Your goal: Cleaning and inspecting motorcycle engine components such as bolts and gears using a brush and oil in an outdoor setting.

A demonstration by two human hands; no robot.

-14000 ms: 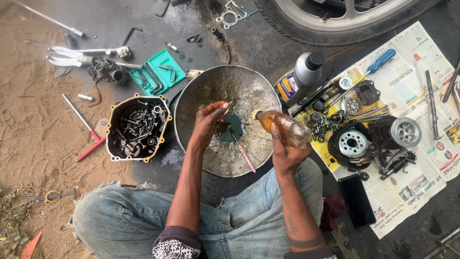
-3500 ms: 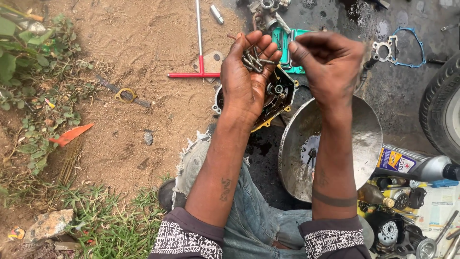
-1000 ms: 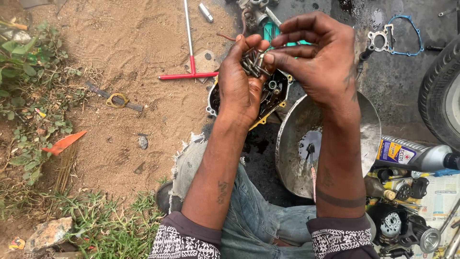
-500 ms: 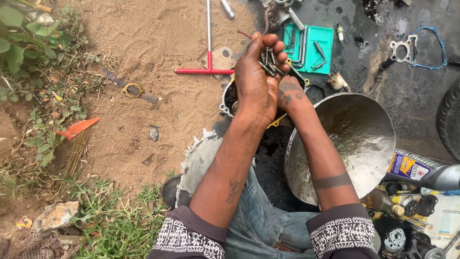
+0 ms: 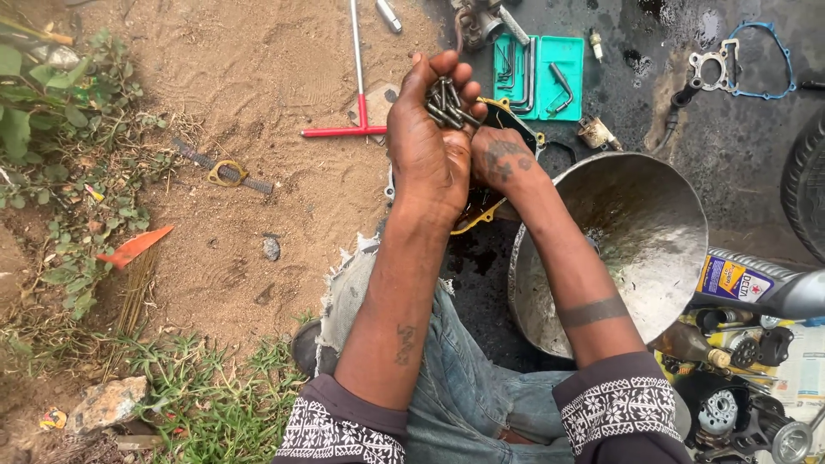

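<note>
My left hand is raised palm-up and cupped around a bunch of dark bolts. My right hand is lower, just to the right of and partly behind the left hand, reaching down into the black engine cover with a yellow gasket edge; its fingers are hidden. A large dented metal bowl sits right of my right forearm.
A red T-handle wrench lies on the sand. A teal tray of hex keys and a blue gasket lie on the dark oily ground. An oil bottle and engine parts lie at right. A tyre is at the right edge.
My right hand has dropped from the bolts in my left palm down toward the engine cover. My left hand stays raised with the bolts.
</note>
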